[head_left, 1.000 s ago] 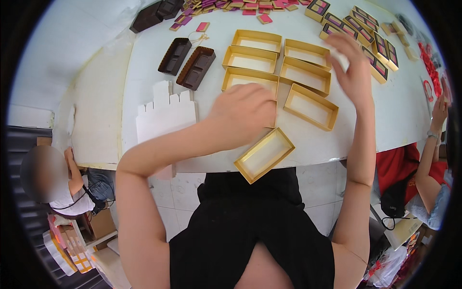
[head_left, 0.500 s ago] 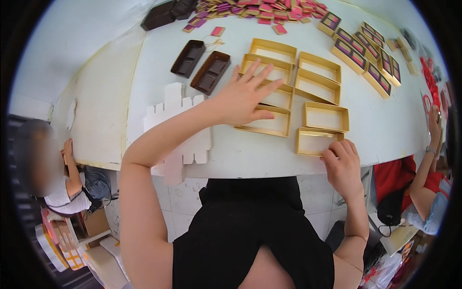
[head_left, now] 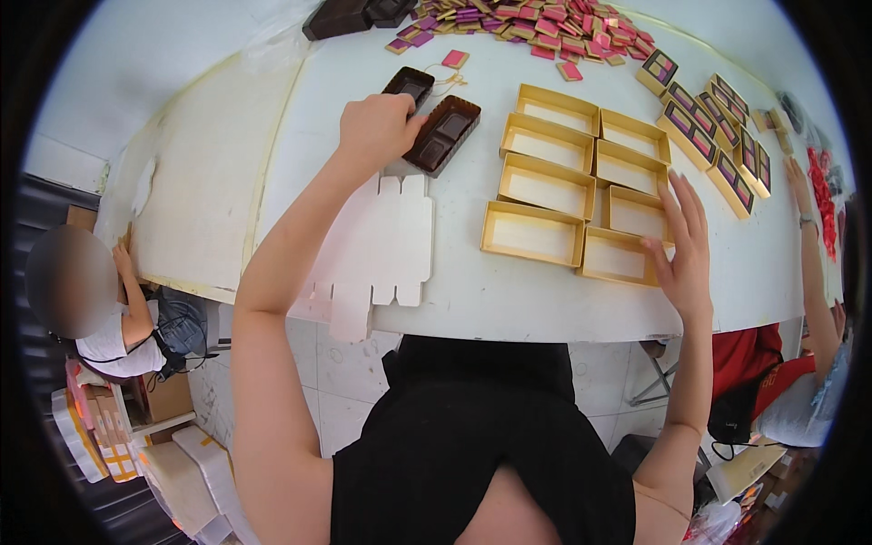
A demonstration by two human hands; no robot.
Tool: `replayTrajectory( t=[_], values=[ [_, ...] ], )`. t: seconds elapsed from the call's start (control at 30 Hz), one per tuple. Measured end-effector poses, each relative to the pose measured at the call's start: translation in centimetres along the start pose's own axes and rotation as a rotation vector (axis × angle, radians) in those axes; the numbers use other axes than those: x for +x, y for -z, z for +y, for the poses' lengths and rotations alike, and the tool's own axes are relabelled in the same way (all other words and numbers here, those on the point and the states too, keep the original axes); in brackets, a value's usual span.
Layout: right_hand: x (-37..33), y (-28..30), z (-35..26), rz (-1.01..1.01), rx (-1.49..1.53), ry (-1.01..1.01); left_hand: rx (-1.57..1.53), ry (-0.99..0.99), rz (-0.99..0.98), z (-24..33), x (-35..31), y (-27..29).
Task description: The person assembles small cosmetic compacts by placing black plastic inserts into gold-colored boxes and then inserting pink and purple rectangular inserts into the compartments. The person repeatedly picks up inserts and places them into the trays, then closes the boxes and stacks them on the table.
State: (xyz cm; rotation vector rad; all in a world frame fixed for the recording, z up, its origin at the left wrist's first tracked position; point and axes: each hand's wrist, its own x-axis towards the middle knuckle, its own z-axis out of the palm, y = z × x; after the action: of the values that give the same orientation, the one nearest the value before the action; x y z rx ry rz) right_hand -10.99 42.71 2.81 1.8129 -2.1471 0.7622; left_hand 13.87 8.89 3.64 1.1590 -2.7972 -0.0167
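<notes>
Both hands have moved since half a second ago: the left hand (head_left: 377, 134) from above the eight gold rectangular card boxes (head_left: 545, 209) to two dark brown moulded plastic trays (head_left: 442, 136), the right hand (head_left: 686, 245) from the nearest box to the right side of the block, whose two columns of four now sit close together.

White and broad, the desk (head_left: 527, 313) carries everything. Flat, notched white cardboard (head_left: 386, 236) lies at its front; the boxes stand right of it, and the trays lie just beyond it. Farther right sit gold boxes holding pink and purple squares (head_left: 690, 136); a heap of small pink, purple and gold pieces (head_left: 545, 27) lies at the far side.

Left fingers bend over the left tray's near end; whether they grasp it I cannot tell. Right fingers are spread and released beside the outer walls.

Best, I judge, to take a tray by its rim and keep the right hand's pressure light so the columns stay straight. No writing is readable on boxes or trays; red cloth (head_left: 745, 352) at the right bears lettering, too small to make out.
</notes>
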Motion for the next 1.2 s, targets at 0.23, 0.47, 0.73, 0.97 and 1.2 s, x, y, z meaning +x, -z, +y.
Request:
replayTrajectory(
  t=[0.23,0.47,0.73,0.97,1.2],
  values=[
    [10.7,-4.2,-4.6,0.104,0.155,0.440,0.084,-0.050,0.123,-1.8,2.4,-1.3],
    [20.2,-10.0,-9.2,0.315,0.038,0.700,-1.455,0.047,-0.197,-3.2,2.1,3.3],
    [20.2,-6.1,-7.0,0.362,0.161,0.782,-1.911,-0.337,-0.698,-0.5,4.4,4.7],
    [18.0,-6.3,0.2,0.183,-0.060,0.303,-0.705,-0.210,0.233,-0.9,11.3,-0.9],
    [16.5,-10.5,1.6,-0.120,-0.319,0.245,-0.398,-0.390,0.416,6.3,8.6,-3.7]
  ],
)
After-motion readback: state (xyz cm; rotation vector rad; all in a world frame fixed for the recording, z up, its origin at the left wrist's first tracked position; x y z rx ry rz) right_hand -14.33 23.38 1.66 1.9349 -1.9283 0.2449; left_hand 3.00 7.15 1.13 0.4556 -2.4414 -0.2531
